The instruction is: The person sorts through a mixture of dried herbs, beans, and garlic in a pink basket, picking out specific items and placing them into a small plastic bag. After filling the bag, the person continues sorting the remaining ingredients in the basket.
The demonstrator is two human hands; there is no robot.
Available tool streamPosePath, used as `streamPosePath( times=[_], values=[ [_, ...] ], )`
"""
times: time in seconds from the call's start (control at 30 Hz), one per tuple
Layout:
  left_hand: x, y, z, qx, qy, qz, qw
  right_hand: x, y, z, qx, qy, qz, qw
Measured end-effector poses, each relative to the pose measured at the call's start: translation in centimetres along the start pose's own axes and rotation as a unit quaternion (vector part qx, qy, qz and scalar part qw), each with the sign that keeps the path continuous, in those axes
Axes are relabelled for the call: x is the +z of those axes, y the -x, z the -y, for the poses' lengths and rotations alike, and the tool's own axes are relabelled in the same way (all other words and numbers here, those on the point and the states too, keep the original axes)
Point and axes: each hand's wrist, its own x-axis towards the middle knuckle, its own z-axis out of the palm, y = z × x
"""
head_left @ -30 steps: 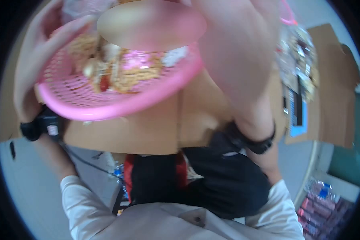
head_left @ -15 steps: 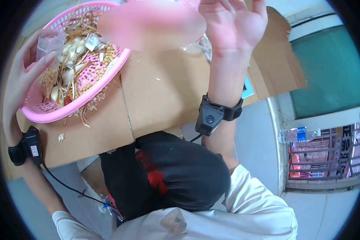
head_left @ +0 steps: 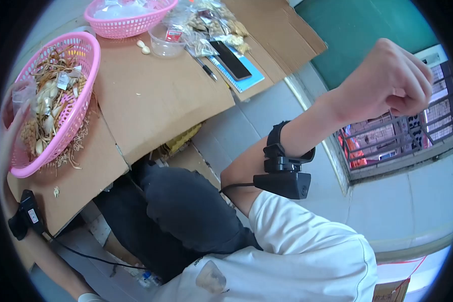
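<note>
At the left edge, my left hand [head_left: 10, 123] is closed round a clear plastic bag [head_left: 24, 95] with pale beans in its lower part. It holds the bag at the near side of a pink basket [head_left: 93, 65]. Inside the basket lie garlic bulbs [head_left: 48, 98] with dry stalks, loose beans and small labelled packets. My right hand [head_left: 395, 80] is raised at the right, in front of the barred window [head_left: 387, 146]. Its fingers are curled into a fist, back toward me, and whatever they may hold is hidden. Both wrists wear black strapped cameras.
A second pink basket [head_left: 131, 27] stands at the back of the cardboard-covered table [head_left: 151, 110]. Near it are a clear tub [head_left: 167, 45], bags of dried goods [head_left: 216, 22], a pen [head_left: 208, 69] and a phone [head_left: 231, 60] on a blue notebook [head_left: 256, 78]. Root scraps lie beside the near basket.
My right hand has swung from above the table to the window side and closed from open. The bottle on the window ledge no longer shows. The view has turned right; my left hand keeps the bag.
</note>
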Motion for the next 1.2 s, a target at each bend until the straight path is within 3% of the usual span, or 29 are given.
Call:
streamPosePath(
  times=[0.03, 0.07, 0.23, 0.3, 0.33, 0.4, 0.43, 0.5, 0.53, 0.6, 0.7, 0.83, 0.9, 1.03, 1.2],
  values=[
    [-0.2, 0.1, -0.9, 0.006, -0.008, 0.011, 1.0, 0.5, 0.1, -0.1, 0.024, 0.0, 0.049, 0.999],
    [-0.4, 0.2, -1.6, 0.013, -0.017, 0.019, 1.0, 1.6, 0.4, -0.8, 0.047, 0.008, 0.005, 0.999],
    [-0.8, 0.3, 0.9, 0.019, -0.016, 0.017, 1.0, 1.3, -0.5, -1.7, 0.063, 0.049, 0.04, 0.996],
    [-0.8, 0.3, 3.0, 0.009, 0.0, 0.004, 1.0, -0.5, -2.1, -0.5, 0.139, -0.03, 0.143, 0.98],
    [-0.9, 0.1, 3.4, 0.005, 0.009, -0.002, 1.0, -0.9, -1.4, -0.3, 0.135, -0.027, 0.148, 0.979],
    [-1.9, 0.0, 1.9, -0.009, -0.043, 0.029, 0.999, -2.9, 1.2, -1.1, -0.006, 0.169, 0.15, 0.974],
    [-2.2, 0.0, 1.8, -0.003, -0.051, 0.034, 0.998, -3.5, 1.8, -1.3, -0.014, 0.172, 0.155, 0.973],
    [-2.0, 0.0, 2.4, 0.009, -0.03, 0.024, 0.999, -4.8, 2.2, -1.4, 0.058, 0.176, -0.003, 0.983],
    [-1.6, 0.1, 2.1, 0.009, -0.029, 0.009, 0.999, -5.6, 2.3, -1.2, 0.05, 0.176, 0.002, 0.983],
    [-1.4, 0.3, 1.5, 0.0, -0.025, 0.014, 1.0, -7.8, 1.8, -0.5, 0.164, 0.232, 0.002, 0.959],
    [-1.5, 0.3, 2.0, -0.009, -0.013, 0.017, 1.0, -12.2, 1.7, -1.1, 0.195, 0.158, 0.048, 0.967],
    [-1.5, 0.4, 1.8, -0.015, -0.004, 0.013, 1.0, -14.0, -0.2, -2.7, 0.26, 0.232, 0.091, 0.933],
    [-1.7, 0.4, 2.0, -0.01, 0.001, 0.008, 1.0, -15.6, -0.7, -4.2, 0.246, 0.093, 0.13, 0.956],
    [-1.6, 0.4, 2.2, -0.003, -0.007, 0.008, 1.0, -16.1, -1.4, -5.1, 0.282, 0.095, 0.17, 0.939],
    [-1.6, 0.6, 1.6, -0.017, 0.008, 0.015, 1.0, -14.6, -0.4, -7.2, 0.243, -0.008, 0.108, 0.964]
  ],
)
